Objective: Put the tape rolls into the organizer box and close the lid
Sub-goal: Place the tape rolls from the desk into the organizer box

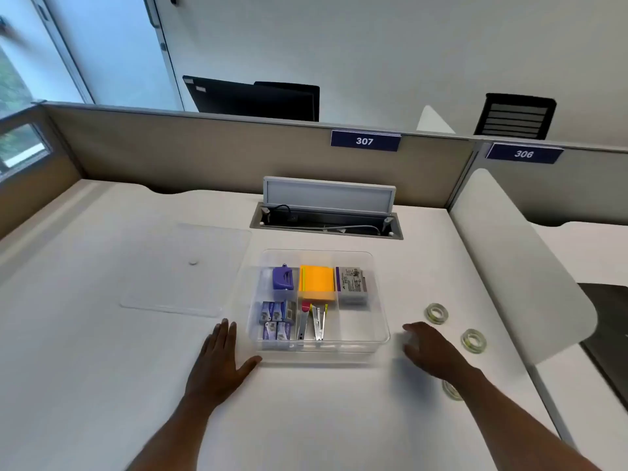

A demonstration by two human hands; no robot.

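Observation:
A clear organizer box (382, 329) stands open at the middle of the white desk, holding a purple punch, orange sticky notes, staple boxes and staple removers; its front right compartment is bare. The clear lid (185, 270) lies flat to the box's left. Three clear tape rolls lie to the right: one far (436, 313), one in the middle (473, 340), one near (451, 390) partly hidden by my forearm. My left hand (221, 360) rests flat beside the box's front left corner. My right hand (431, 348), blurred, hovers right of the box with fingers apart, holding nothing.
A cable hatch (326, 217) stands open behind the box. A white curved divider (509, 253) bounds the desk on the right, close to the tape rolls. Beige partitions labelled 307 and 306 run along the back.

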